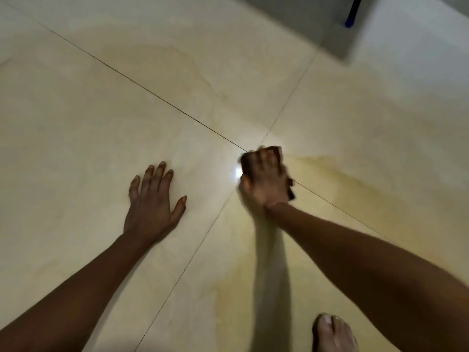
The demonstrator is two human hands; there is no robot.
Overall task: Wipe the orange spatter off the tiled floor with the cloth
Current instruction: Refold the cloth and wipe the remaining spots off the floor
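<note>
My right hand presses a dark cloth onto the cream tiled floor, just where the grout lines cross. The hand is blurred, and only dark edges of the cloth show around its fingers and at its right side. A faint orange-yellow smear spreads across the tile to the right of the hand and down toward the lower middle. My left hand lies flat on the tile to the left, fingers spread, holding nothing.
A bare foot stands at the bottom right. At the top right are a grey base or skirting and a blue stick-like object. Dark grout lines cross near my right hand.
</note>
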